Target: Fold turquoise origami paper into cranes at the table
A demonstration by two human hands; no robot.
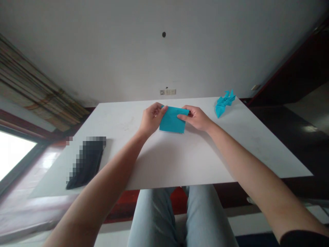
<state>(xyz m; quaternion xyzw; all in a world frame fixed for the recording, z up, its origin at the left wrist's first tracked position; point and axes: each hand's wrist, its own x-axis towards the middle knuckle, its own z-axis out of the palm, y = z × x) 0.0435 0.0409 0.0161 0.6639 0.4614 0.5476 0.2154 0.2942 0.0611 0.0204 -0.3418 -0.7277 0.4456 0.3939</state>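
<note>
My left fingers [160, 110] and right fingers [183, 117] clamp a folded turquoise paper sheet [171, 122]; a finished turquoise origami figure [223, 104] lies right of them.

A folded blue origami figure [224, 103] left near the far edge of a white table [180, 161], a pixelated dark object [86, 163] laid at its left, wall sockets [167, 92] mounted beyond, striped curtains [33, 85] hung beside a window [12, 154]

A white table [197, 161]; teal origami figure [224, 103] at right; pixelated black item [87, 163] at left.
</note>
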